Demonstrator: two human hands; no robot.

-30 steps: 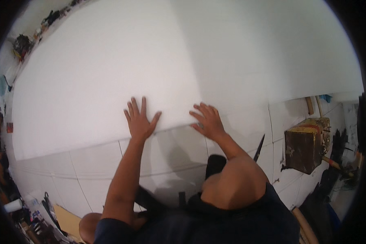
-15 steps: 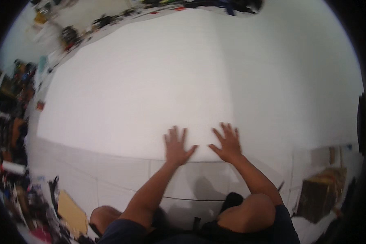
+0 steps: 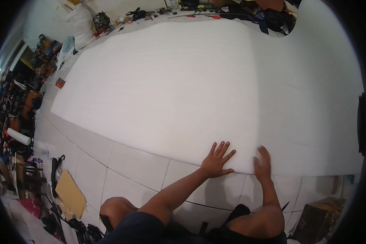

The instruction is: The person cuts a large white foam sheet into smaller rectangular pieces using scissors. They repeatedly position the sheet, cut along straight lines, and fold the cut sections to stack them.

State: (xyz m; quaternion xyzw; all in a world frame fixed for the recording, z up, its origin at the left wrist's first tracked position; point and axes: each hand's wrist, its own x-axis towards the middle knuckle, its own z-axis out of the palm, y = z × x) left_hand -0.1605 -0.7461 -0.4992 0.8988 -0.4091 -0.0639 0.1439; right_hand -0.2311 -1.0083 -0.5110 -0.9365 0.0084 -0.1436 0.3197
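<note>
The left hand (image 3: pixel 216 160) lies palm down with its fingers (image 3: pixel 220 149) spread wide apart, resting flat on the near edge of a big white foam sheet (image 3: pixel 199 85). Just beside it, the right hand (image 3: pixel 263 164) also presses flat on that edge, its fingers (image 3: pixel 264 153) close together and somewhat blurred; neither hand grips anything. Both hands sit side by side, near each other but not touching, with their heels at the sheet's border and their fingertips pointing away over it. The left forearm runs down and toward the person's left to a dark sleeve; the right forearm drops almost straight toward the lower edge.

The sheet spreads out beyond the fingertips across most of the floor, lying flat on pale floor tiles (image 3: pixel 134 164) that show bare behind the wrists. A bent knee (image 3: pixel 114 207) rests on the tiles below the left arm. Well to the left of the fingers lie a brown cardboard piece (image 3: pixel 70 194), a white roll (image 3: pixel 18 136) and a crowded heap of small goods. Beyond the sheet's far edge are tools and bags, too small to tell apart. To the right of the right wrist a dark wooden box (image 3: pixel 321 221) is cut off by the picture's rim.
</note>
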